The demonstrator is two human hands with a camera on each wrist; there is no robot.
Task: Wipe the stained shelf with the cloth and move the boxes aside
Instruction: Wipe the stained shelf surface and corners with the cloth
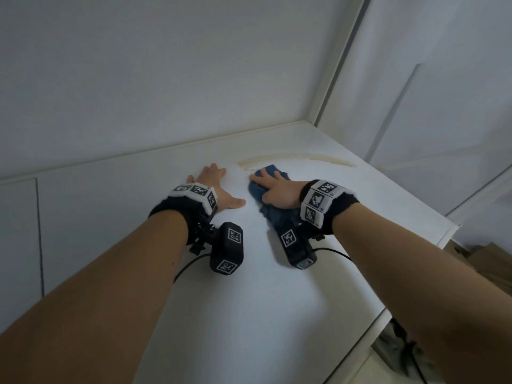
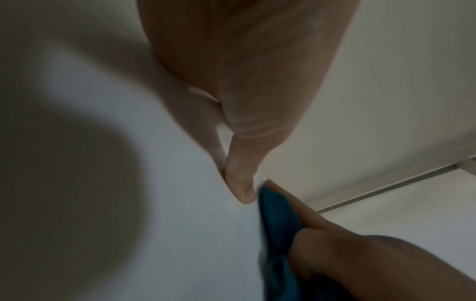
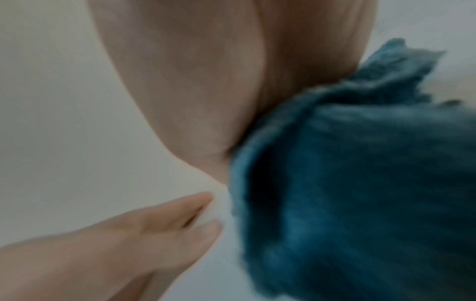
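On the white shelf (image 1: 249,300) a yellowish curved stain (image 1: 304,156) runs along the far side. A crumpled blue cloth (image 1: 271,169) lies just in front of the stain's left end. My right hand (image 1: 274,188) presses down on it with fingers stretched out. The cloth (image 3: 360,183) bulges from under the palm in the right wrist view. My left hand (image 1: 213,187) lies flat on the bare shelf just left of the cloth, thumb (image 2: 239,183) pointing toward the cloth (image 2: 278,220). It holds nothing.
A white wall rises behind the shelf, and a white cabinet frame (image 1: 340,65) stands at the far right corner. Brown cardboard (image 1: 482,261) shows below the shelf's right edge. The shelf's front right edge (image 1: 382,314) drops to the floor.
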